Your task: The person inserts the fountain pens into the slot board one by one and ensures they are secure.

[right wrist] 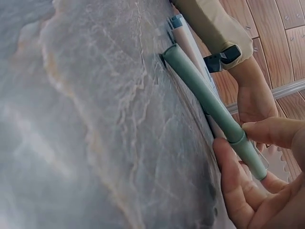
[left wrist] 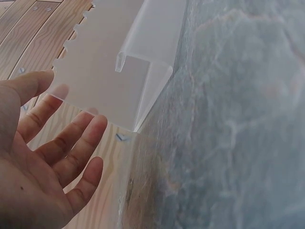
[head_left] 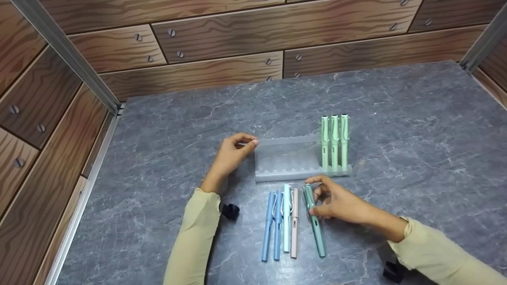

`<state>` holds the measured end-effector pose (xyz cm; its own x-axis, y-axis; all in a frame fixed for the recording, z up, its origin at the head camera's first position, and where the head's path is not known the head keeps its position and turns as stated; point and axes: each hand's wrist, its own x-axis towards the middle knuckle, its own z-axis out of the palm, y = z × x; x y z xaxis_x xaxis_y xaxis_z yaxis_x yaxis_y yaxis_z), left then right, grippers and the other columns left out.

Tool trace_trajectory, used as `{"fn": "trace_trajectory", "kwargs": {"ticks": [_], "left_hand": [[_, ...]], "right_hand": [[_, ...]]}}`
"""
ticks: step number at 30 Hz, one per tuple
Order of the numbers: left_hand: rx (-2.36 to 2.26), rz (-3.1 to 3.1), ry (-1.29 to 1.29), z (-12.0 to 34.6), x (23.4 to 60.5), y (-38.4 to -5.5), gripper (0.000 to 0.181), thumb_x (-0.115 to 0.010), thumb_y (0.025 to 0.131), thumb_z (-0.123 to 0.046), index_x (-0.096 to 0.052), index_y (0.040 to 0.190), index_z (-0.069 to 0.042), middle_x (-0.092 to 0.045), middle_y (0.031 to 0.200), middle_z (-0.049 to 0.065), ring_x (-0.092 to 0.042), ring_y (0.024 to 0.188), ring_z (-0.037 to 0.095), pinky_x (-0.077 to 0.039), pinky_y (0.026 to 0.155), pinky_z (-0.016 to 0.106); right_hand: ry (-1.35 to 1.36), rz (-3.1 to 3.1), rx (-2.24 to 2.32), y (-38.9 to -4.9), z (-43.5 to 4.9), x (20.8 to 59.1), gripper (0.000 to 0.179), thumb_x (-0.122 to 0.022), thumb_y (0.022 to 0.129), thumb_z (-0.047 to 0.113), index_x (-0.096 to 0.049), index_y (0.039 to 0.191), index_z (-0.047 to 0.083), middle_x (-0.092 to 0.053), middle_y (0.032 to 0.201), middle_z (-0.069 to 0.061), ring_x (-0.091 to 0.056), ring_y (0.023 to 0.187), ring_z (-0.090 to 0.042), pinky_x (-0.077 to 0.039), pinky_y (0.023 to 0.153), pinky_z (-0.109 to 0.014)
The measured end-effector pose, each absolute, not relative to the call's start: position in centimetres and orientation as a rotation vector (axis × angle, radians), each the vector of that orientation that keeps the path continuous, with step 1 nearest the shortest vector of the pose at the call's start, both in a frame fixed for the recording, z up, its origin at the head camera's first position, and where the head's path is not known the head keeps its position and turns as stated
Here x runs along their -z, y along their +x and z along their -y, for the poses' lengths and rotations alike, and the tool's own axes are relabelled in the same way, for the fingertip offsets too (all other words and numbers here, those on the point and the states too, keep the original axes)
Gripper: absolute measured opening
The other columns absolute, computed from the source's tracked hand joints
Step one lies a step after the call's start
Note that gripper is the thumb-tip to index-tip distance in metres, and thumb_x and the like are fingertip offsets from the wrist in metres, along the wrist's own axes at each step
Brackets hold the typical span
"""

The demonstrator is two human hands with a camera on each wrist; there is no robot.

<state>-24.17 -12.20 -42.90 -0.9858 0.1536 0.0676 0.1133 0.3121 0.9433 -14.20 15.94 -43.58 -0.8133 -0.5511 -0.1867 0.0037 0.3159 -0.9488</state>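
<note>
My left hand [head_left: 233,152] pinches the upper left corner of a translucent pen stand [head_left: 287,158] between thumb and fingertips. In the left wrist view the notched back panel [left wrist: 102,67] passes between the thumb and the fingers behind it. My right hand [head_left: 342,204] grips a dark green pen [head_left: 318,235] near its cap end, thumb on one side and fingers on the other. In the right wrist view the green pen [right wrist: 205,98] slants close over the tabletop. Three light green pens [head_left: 334,146] stand side by side in the right end of the stand.
Left of the held pen lie two blue pens [head_left: 267,233], a pale cyan pen [head_left: 286,221] and a greyish-pink pen [head_left: 294,233], roughly parallel in front of the stand. The grey marbled table [head_left: 178,130] meets wood-patterned walls [head_left: 222,35] at the back and left.
</note>
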Motion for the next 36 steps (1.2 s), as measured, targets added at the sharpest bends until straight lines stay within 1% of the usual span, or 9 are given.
{"fn": "trace_trajectory", "kwargs": {"ticks": [8,13,18,22,28,32,36], "left_hand": [[-1.803,-2.532,0.274,12.2,43.0,-24.2,0.021,-0.067,0.091,-0.016,-0.070,0.105,-0.001,-0.070,0.101,0.016,-0.068,0.088,0.022,-0.053,0.073,0.024],[-1.816,-2.525,0.287,12.2,43.0,-24.3,0.021,-0.066,0.091,-0.017,-0.070,0.105,-0.001,-0.071,0.101,0.016,-0.067,0.088,0.017,-0.054,0.076,0.025],[-1.819,-2.517,0.275,12.2,43.1,-24.3,0.020,-0.066,0.091,-0.017,-0.070,0.104,-0.002,-0.071,0.098,0.015,-0.066,0.085,0.013,-0.052,0.074,0.023],[-1.824,-2.512,0.259,12.1,43.0,-24.2,0.020,-0.066,0.091,-0.017,-0.070,0.104,-0.002,-0.071,0.098,0.014,-0.066,0.086,0.014,-0.052,0.075,0.023],[-1.822,-2.522,0.265,12.1,43.1,-24.2,0.020,-0.067,0.091,-0.017,-0.070,0.104,-0.002,-0.070,0.098,0.015,-0.067,0.089,0.017,-0.054,0.078,0.026],[-1.826,-2.526,0.269,12.0,43.2,-24.3,0.020,-0.067,0.091,-0.016,-0.070,0.103,-0.001,-0.071,0.099,0.015,-0.067,0.090,0.018,-0.054,0.079,0.027],[-1.833,-2.526,0.274,12.1,43.2,-24.3,0.020,-0.067,0.091,-0.016,-0.070,0.104,-0.001,-0.071,0.100,0.015,-0.068,0.092,0.019,-0.054,0.079,0.027]], "right_hand": [[-0.485,-2.088,1.571,-14.3,-16.1,43.2,0.069,-0.070,0.082,0.001,-0.029,0.137,-0.005,-0.044,0.094,-0.008,-0.054,0.062,-0.007,-0.049,0.056,-0.022],[-0.478,-2.095,1.599,-14.5,-16.3,42.6,0.071,-0.069,0.080,-0.001,-0.029,0.138,-0.005,-0.044,0.096,-0.008,-0.057,0.063,-0.008,-0.050,0.056,-0.022],[-0.466,-2.105,1.603,-14.7,-16.5,42.0,0.074,-0.068,0.079,-0.003,-0.027,0.140,-0.003,-0.045,0.100,-0.010,-0.058,0.064,-0.008,-0.050,0.058,-0.020],[-0.464,-2.089,1.613,-14.8,-16.6,41.5,0.075,-0.066,0.080,-0.004,-0.025,0.142,-0.002,-0.043,0.104,-0.011,-0.057,0.066,-0.006,-0.049,0.060,-0.018],[-0.508,-2.092,1.638,-15.0,-16.8,40.9,0.073,-0.062,0.082,-0.005,-0.022,0.142,-0.003,-0.040,0.108,-0.013,-0.049,0.064,-0.003,-0.051,0.065,-0.021],[-0.527,-2.129,1.642,-15.3,-17.1,40.3,0.073,-0.061,0.082,-0.005,-0.021,0.143,0.000,-0.041,0.110,-0.013,-0.051,0.066,-0.002,-0.053,0.067,-0.022],[-0.535,-2.168,1.653,-15.8,-17.4,39.6,0.074,-0.061,0.081,-0.007,-0.023,0.144,0.004,-0.041,0.112,-0.013,-0.055,0.068,-0.004,-0.056,0.070,-0.026]]}}
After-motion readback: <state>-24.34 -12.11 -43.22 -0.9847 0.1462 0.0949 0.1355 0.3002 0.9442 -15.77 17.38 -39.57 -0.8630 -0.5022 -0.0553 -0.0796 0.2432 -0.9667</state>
